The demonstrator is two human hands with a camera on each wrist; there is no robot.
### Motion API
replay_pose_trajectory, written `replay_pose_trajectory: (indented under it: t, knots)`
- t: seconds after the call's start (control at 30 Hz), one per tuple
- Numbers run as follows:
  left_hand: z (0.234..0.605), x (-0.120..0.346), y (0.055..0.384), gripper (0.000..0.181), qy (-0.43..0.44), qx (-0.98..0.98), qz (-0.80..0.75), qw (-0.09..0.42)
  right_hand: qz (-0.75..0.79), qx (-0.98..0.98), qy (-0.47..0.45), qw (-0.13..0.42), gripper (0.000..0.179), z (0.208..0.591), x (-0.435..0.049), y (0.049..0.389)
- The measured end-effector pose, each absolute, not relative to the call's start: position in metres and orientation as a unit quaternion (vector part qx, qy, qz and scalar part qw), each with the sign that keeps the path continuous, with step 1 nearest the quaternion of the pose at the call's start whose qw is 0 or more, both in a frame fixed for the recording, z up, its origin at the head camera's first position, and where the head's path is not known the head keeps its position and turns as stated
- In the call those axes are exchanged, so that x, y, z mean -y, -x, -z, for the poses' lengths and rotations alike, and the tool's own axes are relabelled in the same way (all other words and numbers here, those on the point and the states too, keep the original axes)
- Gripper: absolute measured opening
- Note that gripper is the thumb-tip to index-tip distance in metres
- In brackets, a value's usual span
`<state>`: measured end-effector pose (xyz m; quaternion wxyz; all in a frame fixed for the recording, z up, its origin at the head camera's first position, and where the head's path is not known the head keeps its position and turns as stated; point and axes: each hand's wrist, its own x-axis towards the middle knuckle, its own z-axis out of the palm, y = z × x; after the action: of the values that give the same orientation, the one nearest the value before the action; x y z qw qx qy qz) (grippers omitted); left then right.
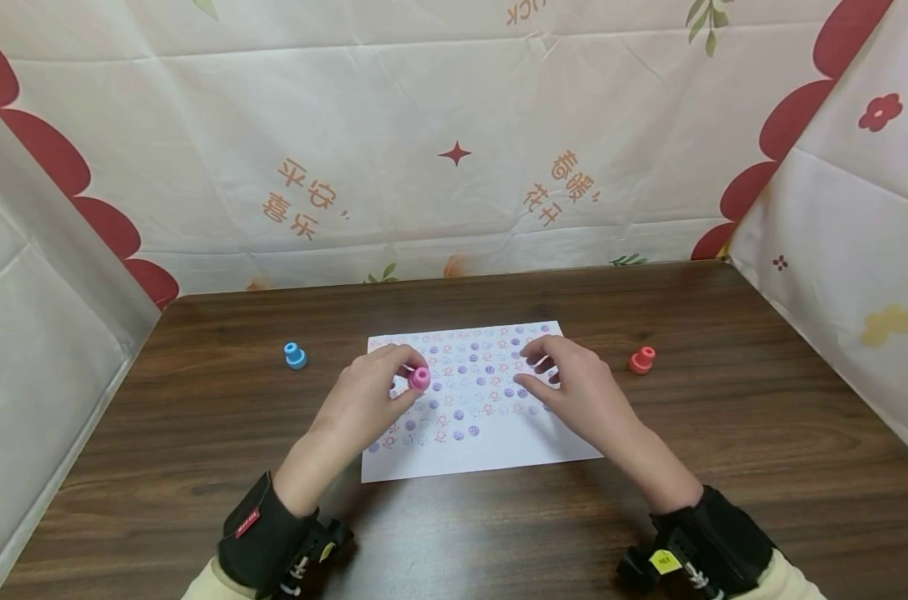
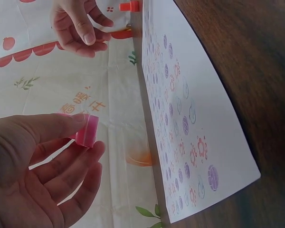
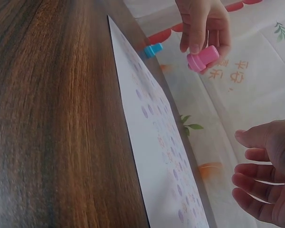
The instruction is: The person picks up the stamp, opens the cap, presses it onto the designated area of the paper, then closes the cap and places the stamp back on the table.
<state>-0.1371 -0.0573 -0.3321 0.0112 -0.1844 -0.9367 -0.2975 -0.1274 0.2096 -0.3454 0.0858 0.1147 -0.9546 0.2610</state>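
Between thumb and fingertips, my left hand (image 1: pixel 366 392) pinches a pink stamp (image 1: pixel 420 379) above the left half of a white sheet of paper (image 1: pixel 529 442). The right wrist view shows the pink stamp (image 3: pixel 203 58) tilted, its wide end toward the paper. Rows of small purple, red and blue printed marks cover much of the sheet. My right hand (image 1: pixel 577 383) hovers over the sheet's right side, fingers loosely bent with nothing between them. In the left wrist view, the pink stamp (image 2: pixel 87 130) sits at the thumb tip, partly hidden by it.
A blue stamp (image 1: pixel 295 356) stands on the brown wooden table (image 1: pixel 199 400) left of the paper. To the right of the paper stands a red stamp (image 1: pixel 642 360). A white printed cloth (image 1: pixel 394 167) hangs behind the table, with more cloth at both sides.
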Motion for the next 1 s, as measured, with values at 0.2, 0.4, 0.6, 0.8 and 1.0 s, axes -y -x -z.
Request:
replay_pose_trajectory:
  t: [0.2, 0.4, 0.6, 0.8, 1.0]
  knots:
    - [0.333, 0.057, 0.137, 0.030, 0.177, 0.936, 0.303, 0.011, -0.268, 0.952, -0.118, 0.084, 0.033, 0.348, -0.207, 0.128]
    - [0.335, 0.056, 0.137, 0.029, 0.178, 0.930, 0.322, 0.012, -0.272, 0.952, -0.120, 0.080, 0.034, 0.349, -0.204, 0.128]
    - [0.337, 0.055, 0.138, 0.030, 0.183, 0.924, 0.335, 0.013, -0.270, 0.950, -0.131, 0.085, 0.033, 0.350, -0.199, 0.128]
    - [0.338, 0.055, 0.137, 0.029, 0.186, 0.924, 0.333, 0.015, -0.271, 0.949, -0.141, 0.084, 0.032, 0.352, -0.191, 0.128]
    - [0.339, 0.055, 0.137, 0.028, 0.186, 0.923, 0.338, 0.011, -0.275, 0.947, -0.146, 0.078, 0.033, 0.352, -0.183, 0.128]
